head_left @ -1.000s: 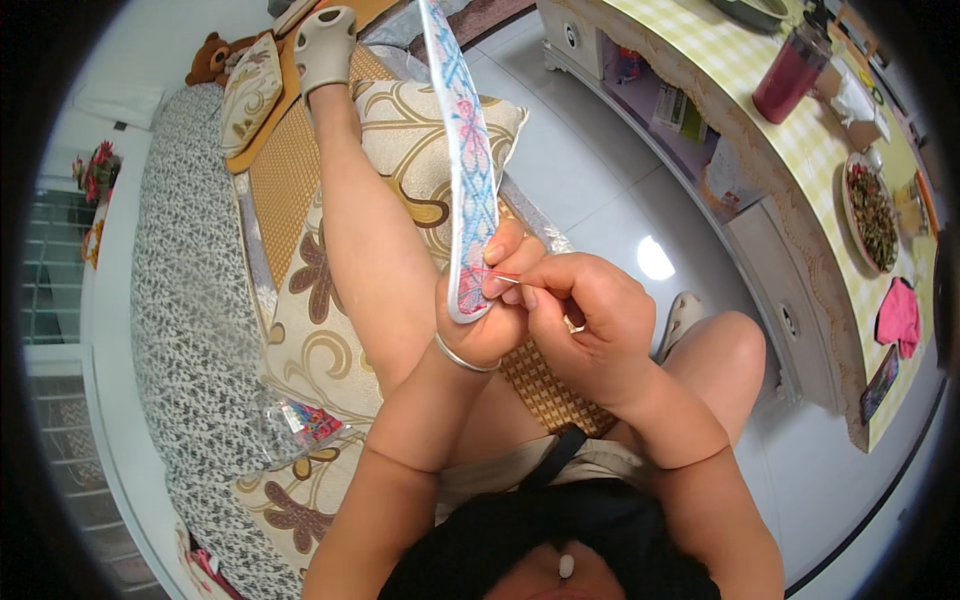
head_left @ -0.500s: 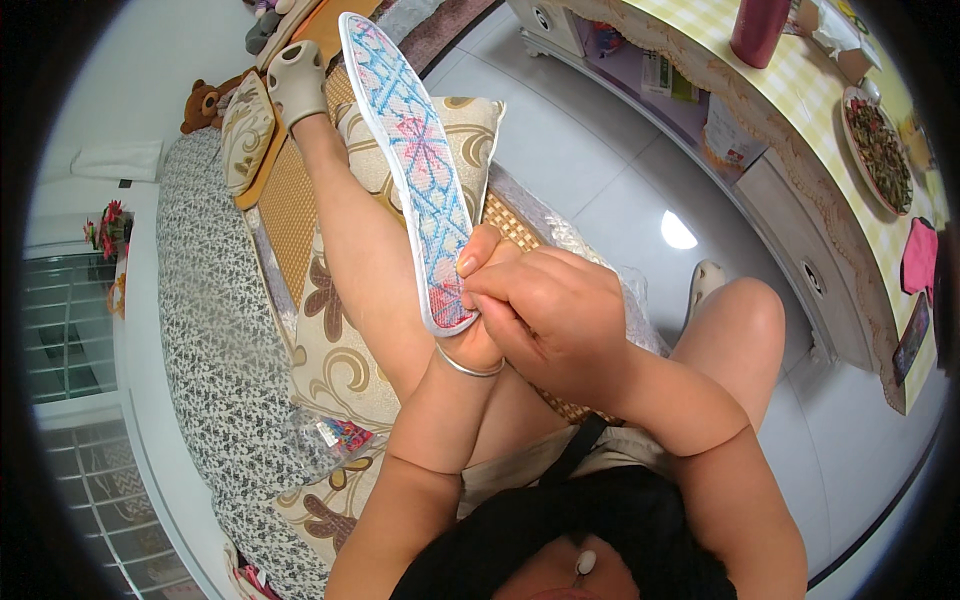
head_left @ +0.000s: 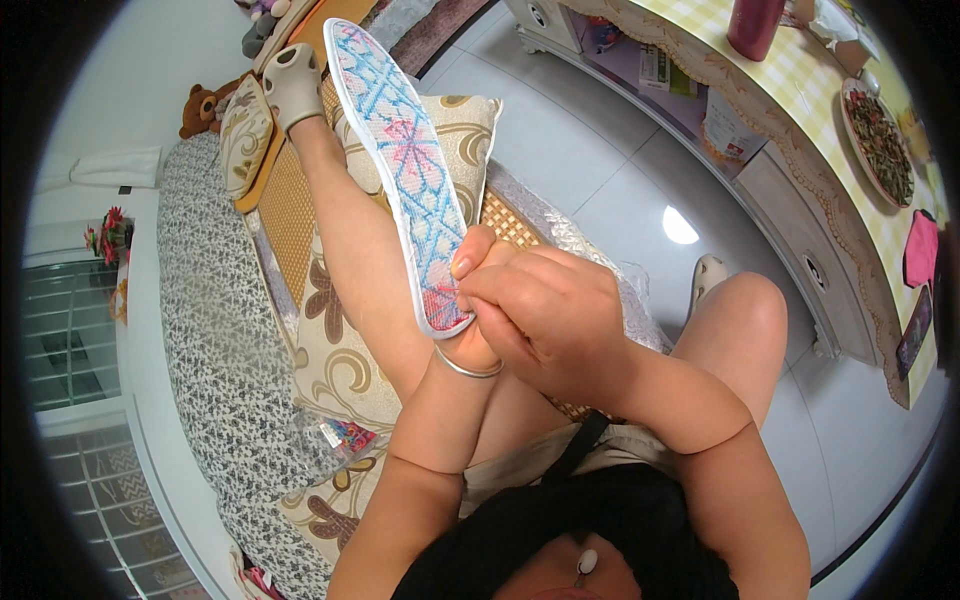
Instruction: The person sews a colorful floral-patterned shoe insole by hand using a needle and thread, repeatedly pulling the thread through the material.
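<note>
An embroidered insole (head_left: pixel 405 150) with a white border and a blue and pink cross-stitch pattern slants up from my hands. My left hand (head_left: pixel 477 250) grips it from beneath near its lower end, the thumb lying along its right edge. Most of that hand is hidden behind the insole and my other hand. My right hand (head_left: pixel 550 310) is closed in a pinch over the pink stitching at the lower end, its fingertips touching the surface. Whatever sits between those fingertips is too small to make out.
Patterned cushions (head_left: pixel 440 150) and a floral-covered couch (head_left: pixel 210 300) lie to the left. A clear plastic packet (head_left: pixel 345 437) with colourful contents rests there. On the right, a checked-cloth table (head_left: pixel 800 90) bears a dark red bottle (head_left: pixel 757 25), a plate of food (head_left: pixel 878 145) and a phone (head_left: pixel 913 335).
The insole has tipped slightly to the left at its upper end. My right hand keeps its pinch at the lower end, shifted only a little.
</note>
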Demonstrator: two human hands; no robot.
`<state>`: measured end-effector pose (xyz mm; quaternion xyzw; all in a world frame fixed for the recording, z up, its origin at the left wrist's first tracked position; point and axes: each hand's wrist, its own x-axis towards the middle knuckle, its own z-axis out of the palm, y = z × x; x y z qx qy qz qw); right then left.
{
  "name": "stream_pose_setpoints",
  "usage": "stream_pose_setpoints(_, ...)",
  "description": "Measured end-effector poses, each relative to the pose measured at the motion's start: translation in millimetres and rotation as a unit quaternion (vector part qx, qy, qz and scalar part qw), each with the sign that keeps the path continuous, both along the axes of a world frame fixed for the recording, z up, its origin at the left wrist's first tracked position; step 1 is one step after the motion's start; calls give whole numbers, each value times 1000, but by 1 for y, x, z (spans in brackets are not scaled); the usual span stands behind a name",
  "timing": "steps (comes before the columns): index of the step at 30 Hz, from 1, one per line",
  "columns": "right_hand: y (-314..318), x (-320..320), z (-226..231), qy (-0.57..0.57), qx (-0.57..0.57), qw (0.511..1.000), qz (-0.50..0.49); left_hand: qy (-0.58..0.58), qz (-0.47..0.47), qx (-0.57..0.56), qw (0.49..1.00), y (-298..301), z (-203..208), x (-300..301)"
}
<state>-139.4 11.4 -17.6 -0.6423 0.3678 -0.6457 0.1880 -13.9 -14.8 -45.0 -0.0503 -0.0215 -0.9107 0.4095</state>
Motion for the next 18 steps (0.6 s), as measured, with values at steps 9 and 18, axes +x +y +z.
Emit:
stream_pose_setpoints(9,1,-3,2,12,0,1000,4,-6,3,7,1000,0,2,-3)
stream_pose_setpoints(18,-3,-6,1,25,43,998,25,-158,116,-21,980,4,12,-2)
